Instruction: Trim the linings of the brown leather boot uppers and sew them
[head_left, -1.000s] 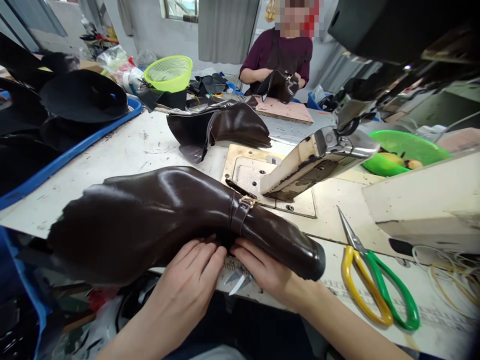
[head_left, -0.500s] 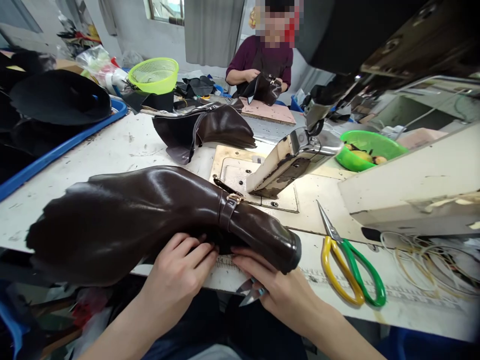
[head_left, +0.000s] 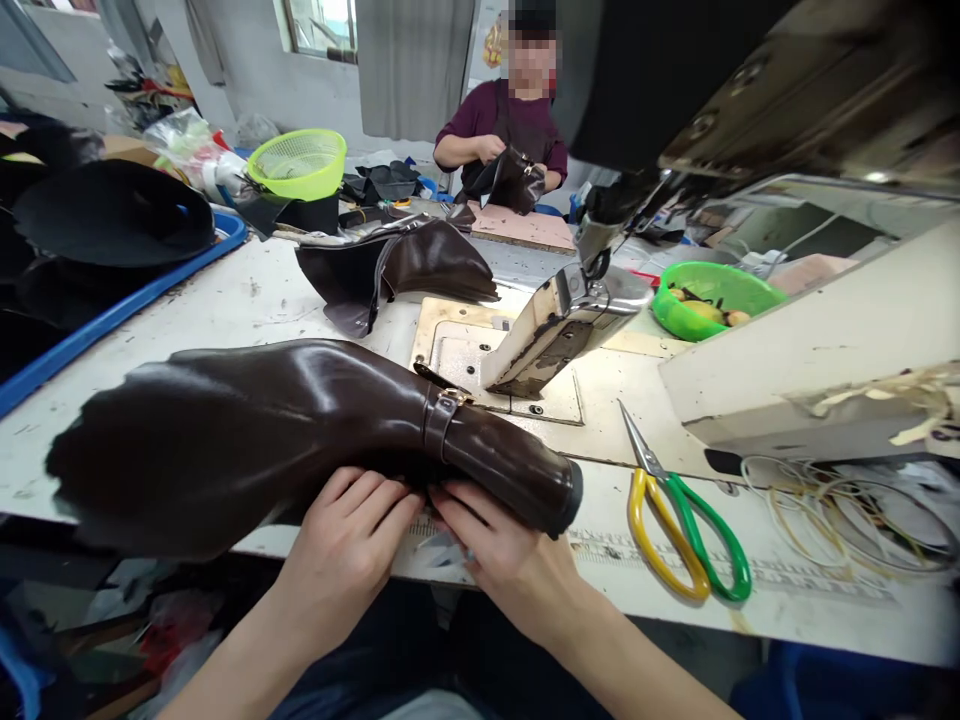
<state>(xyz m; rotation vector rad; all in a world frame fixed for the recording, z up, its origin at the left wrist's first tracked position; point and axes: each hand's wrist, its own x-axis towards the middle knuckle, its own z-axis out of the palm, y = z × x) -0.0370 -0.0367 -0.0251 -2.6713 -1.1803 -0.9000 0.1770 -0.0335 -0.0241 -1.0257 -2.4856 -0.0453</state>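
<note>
A glossy dark brown leather boot upper [head_left: 262, 420] lies on its side across the front of the table, its strap with a gold buckle [head_left: 452, 397] facing up. My left hand [head_left: 356, 535] is closed on its near edge, fingers curled into the fold. Close beside it, my right hand [head_left: 510, 555] pinches the same edge nearer the narrow end; its fingertips are partly hidden under the leather. Blurred metal blades [head_left: 442, 550], like small thread snips, show under my right fingers. Scissors [head_left: 664, 510] with one yellow and one green handle lie right of the upper.
A sewing machine post [head_left: 559, 330] rises behind the upper, beneath the machine head. Another upper [head_left: 435, 262] lies further back. A blue tray [head_left: 225, 240] of black pieces stands left, a green bowl [head_left: 682, 315] right. Across the table, a co-worker [head_left: 517, 130] handles a similar upper.
The view has shifted slightly. My right hand has moved in closer to my left along the edge, and the blades beneath it show less plainly. The co-worker's hands have shifted a little.
</note>
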